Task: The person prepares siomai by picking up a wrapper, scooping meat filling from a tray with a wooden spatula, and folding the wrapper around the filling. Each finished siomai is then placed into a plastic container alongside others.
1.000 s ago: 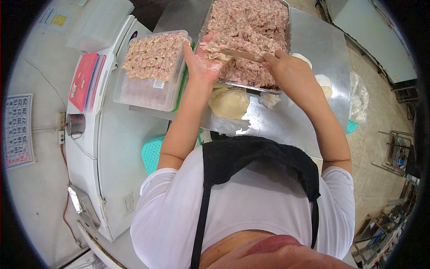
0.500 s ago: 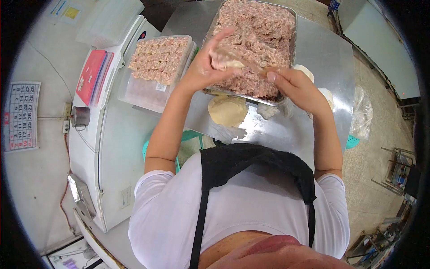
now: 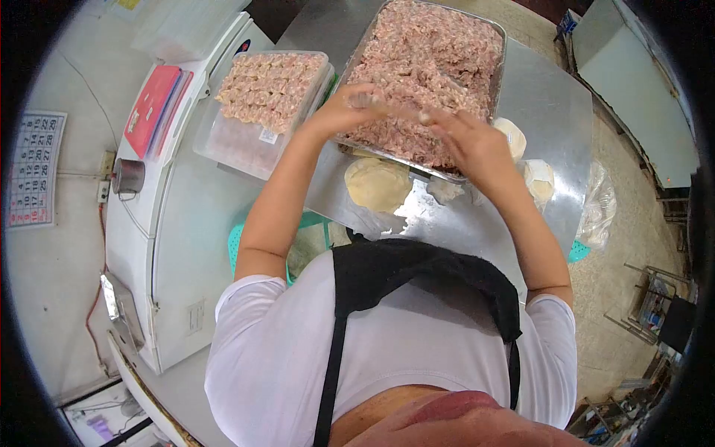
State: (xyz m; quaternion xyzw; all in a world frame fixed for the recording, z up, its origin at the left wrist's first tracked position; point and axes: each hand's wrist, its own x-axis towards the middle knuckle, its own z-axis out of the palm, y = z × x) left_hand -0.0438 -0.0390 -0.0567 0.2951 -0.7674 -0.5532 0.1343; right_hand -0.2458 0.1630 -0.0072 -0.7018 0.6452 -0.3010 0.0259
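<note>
Has minced meat at one o'clock, in a tray on a steel table. Curls left hand at twelve, cannot tell its grip; pinches blurred stick in right hand. Has plastic container at eleven, refrigerator at nine.

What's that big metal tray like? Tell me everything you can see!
The tray looks like shiny silver metal, a rectangle with raised sides and a narrow rim. It's filled with lumpy, pinkish minced meat. It sits at a slant on the metal table, with pale dough by its near edge. The left hand and right hand are over it; whether they touch it, I can't tell.
</note>
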